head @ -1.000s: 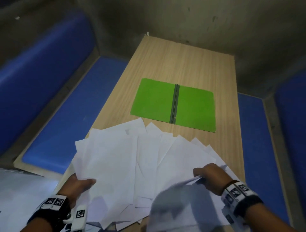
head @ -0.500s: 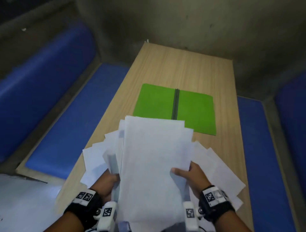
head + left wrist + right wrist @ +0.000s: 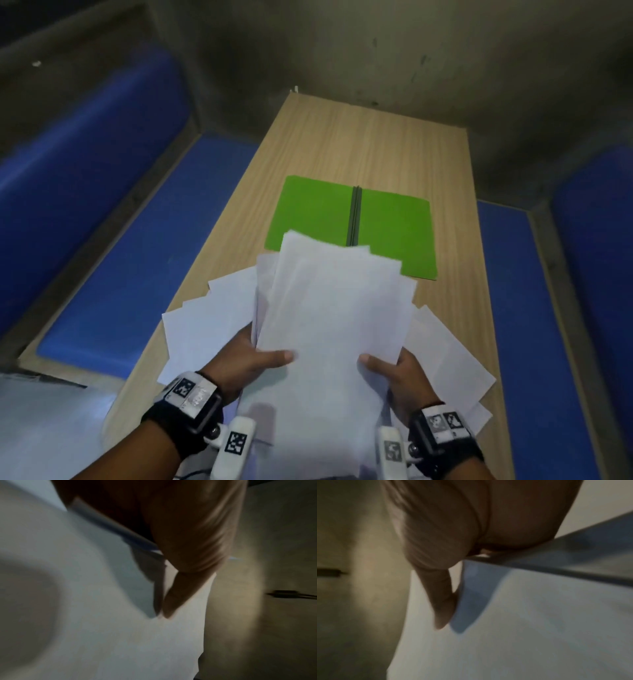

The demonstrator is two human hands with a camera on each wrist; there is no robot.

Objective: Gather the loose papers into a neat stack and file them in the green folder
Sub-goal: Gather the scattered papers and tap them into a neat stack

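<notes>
White papers (image 3: 335, 308), plain and unprinted, tinged bluish-grey in shadow. Bright green folder (image 3: 394, 233), split by a dark grey-green spine strip (image 3: 354, 216). Pale tan wooden table (image 3: 370, 147), streaked with fine lengthwise grain. Deep blue bench cushions (image 3: 137, 246) on either side, framed in dull grey. Murky grey-olive wall (image 3: 411, 51), flecked with dark spots. Black wristbands (image 3: 186, 416), topped with white blocks bearing black-and-white square-patterned markers (image 3: 236, 443).
</notes>
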